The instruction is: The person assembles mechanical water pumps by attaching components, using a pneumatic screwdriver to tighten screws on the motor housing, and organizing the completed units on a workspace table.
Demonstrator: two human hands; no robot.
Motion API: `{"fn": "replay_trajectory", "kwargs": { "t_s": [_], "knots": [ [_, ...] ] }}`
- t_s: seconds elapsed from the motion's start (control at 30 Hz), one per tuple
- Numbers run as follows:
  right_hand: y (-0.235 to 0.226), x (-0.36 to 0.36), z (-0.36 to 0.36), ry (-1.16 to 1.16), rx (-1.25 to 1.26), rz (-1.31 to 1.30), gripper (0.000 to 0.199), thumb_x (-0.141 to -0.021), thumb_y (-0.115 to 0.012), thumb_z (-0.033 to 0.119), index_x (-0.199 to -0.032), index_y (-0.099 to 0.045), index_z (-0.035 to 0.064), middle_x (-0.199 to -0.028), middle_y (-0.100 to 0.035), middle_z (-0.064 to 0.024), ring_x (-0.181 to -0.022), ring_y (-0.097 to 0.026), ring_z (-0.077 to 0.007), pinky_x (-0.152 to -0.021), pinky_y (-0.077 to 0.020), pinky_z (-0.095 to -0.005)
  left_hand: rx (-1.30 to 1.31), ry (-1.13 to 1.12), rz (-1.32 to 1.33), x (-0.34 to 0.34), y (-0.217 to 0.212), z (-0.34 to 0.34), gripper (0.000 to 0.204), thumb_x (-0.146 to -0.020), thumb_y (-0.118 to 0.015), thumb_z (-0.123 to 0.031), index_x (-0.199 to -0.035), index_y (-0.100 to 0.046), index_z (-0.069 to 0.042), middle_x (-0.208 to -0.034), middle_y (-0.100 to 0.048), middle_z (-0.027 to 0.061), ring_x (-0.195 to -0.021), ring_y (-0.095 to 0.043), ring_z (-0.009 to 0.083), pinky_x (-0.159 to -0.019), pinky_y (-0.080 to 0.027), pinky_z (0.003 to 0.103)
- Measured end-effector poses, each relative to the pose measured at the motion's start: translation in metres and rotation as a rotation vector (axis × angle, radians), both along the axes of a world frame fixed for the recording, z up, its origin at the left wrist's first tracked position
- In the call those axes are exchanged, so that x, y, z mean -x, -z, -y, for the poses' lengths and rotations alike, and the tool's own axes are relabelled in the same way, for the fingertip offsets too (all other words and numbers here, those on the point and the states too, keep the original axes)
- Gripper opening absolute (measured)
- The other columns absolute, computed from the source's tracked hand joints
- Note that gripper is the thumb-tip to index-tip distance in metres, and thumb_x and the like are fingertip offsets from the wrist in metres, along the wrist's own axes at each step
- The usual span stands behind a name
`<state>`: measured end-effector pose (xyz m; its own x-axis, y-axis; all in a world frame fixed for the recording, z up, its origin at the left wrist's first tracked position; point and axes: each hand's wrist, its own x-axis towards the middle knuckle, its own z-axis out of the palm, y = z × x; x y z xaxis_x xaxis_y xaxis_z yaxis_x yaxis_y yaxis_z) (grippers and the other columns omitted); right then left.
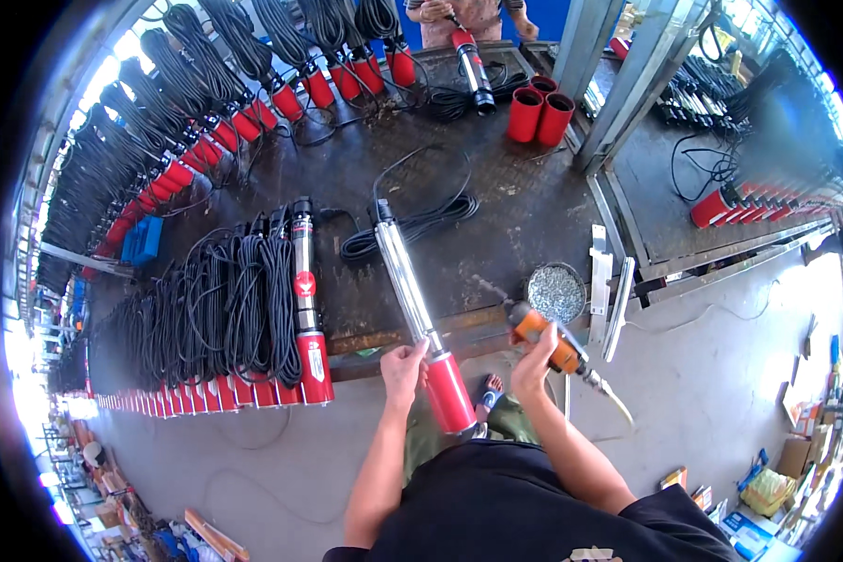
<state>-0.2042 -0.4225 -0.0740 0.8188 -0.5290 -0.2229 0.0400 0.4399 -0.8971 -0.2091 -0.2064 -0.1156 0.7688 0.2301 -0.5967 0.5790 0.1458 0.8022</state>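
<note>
Nearest: the person's black shirt [496, 510], with bare forearms reaching away from it toward the workbench [525, 206]. The silver-and-red cylinder [408, 287] lies slantwise across the bench's near edge: silver length over the top, red end projecting toward the body. Whether the red end rests against the person, I cannot tell.

Left hand [402, 377]: grasping the cylinder from its left side, where silver meets red; the farther fingers are partly hidden. Right hand [535, 363]: clenched around the handle of an orange power driver [567, 357], bit aimed far and left, clear of the cylinder. A pale hose [618, 401] trails from the driver's near end.

Just beyond the driver, to the right, a round dish [530, 284] of small metal pieces [558, 294] stands on the bench. A black cable [412, 229] lies loosely looped beside the cylinder's far end.

Left: a tightly packed row of similar cylinders [316, 370], many topped by black cable coils [273, 300]. Far left: a blue bin [141, 241]. Far right: red tubes [556, 120] grouped upright. Far side: a co-worker [454, 28] at another cylinder [473, 73].
</note>
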Motion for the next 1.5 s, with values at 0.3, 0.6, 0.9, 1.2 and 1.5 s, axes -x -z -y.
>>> {"fn": "replay_trajectory", "kwargs": {
  "t_s": [0.3,0.6,0.9,1.2,1.5],
  "knots": [
    [0.057,-0.092,0.069,0.321,-1.039,-0.377,0.058,-0.090,-0.047,0.062,-0.086,-0.061,0.0056,-0.074,-0.067,-0.0077,-0.056,-0.059,-0.0170,-0.050,-0.0452,-0.0268,-0.542,-0.084,0.303,0.010,0.021,0.002,0.064,-0.082,-0.082,-0.031,-0.124,-0.053,0.006,-0.108,-0.063,0.0183,-0.096,-0.064,0.0251,-0.084,-0.052,0.038],
    [0.016,-0.220,-0.081,-0.628,1.830,0.130,0.071,-0.069,-0.074,0.016,-0.134,-0.051,0.0036,-0.130,-0.055,-0.0142,-0.124,-0.050,-0.0293,-0.106,-0.0375,-0.0411,-0.850,0.131,0.012,-0.016,0.013,0.001,0.092,-0.064,-0.085,-0.028,-0.134,-0.038,0.008,-0.119,-0.054,0.0280,-0.110,-0.055,0.0451,-0.096,-0.046,0.051],
    [0.009,-0.346,-0.094,-0.782,2.449,0.426,0.033,-0.071,-0.074,0.020,-0.102,-0.062,0.0120,-0.104,-0.059,-0.0049,-0.108,-0.055,-0.0222,-0.091,-0.0423,-0.0364,-0.877,0.212,-0.078,-0.063,-0.019,-0.067,0.086,-0.057,-0.092,-0.031,-0.118,-0.042,0.003,-0.114,-0.057,0.0235,-0.108,-0.060,0.0393,-0.089,-0.053,0.050],
    [-0.245,-0.286,-0.095,-0.776,2.135,0.868,0.041,-0.055,-0.072,0.011,-0.095,-0.067,0.0099,-0.104,-0.062,-0.0048,-0.102,-0.059,-0.0262,-0.089,-0.0448,-0.0382,-1.094,0.259,-0.230,-0.122,0.000,-0.135,0.082,-0.062,-0.085,-0.029,-0.125,-0.043,0.002,-0.119,-0.056,0.0238,-0.108,-0.063,0.0372,-0.089,-0.056,0.042],
    [-0.230,-0.225,-0.120,-1.089,0.378,0.188,0.062,-0.061,-0.056,-0.001,-0.122,-0.058,-0.0032,-0.092,-0.060,-0.0049,-0.077,-0.055,-0.0167,-0.068,-0.0468,-0.0275,-1.744,0.204,0.397,-0.096,0.012,-0.092,0.046,-0.091,-0.054,-0.016,-0.132,-0.054,0.003,-0.137,-0.053,0.0258,-0.129,-0.046,0.0440,-0.108,-0.037,0.053]
  ]
}}
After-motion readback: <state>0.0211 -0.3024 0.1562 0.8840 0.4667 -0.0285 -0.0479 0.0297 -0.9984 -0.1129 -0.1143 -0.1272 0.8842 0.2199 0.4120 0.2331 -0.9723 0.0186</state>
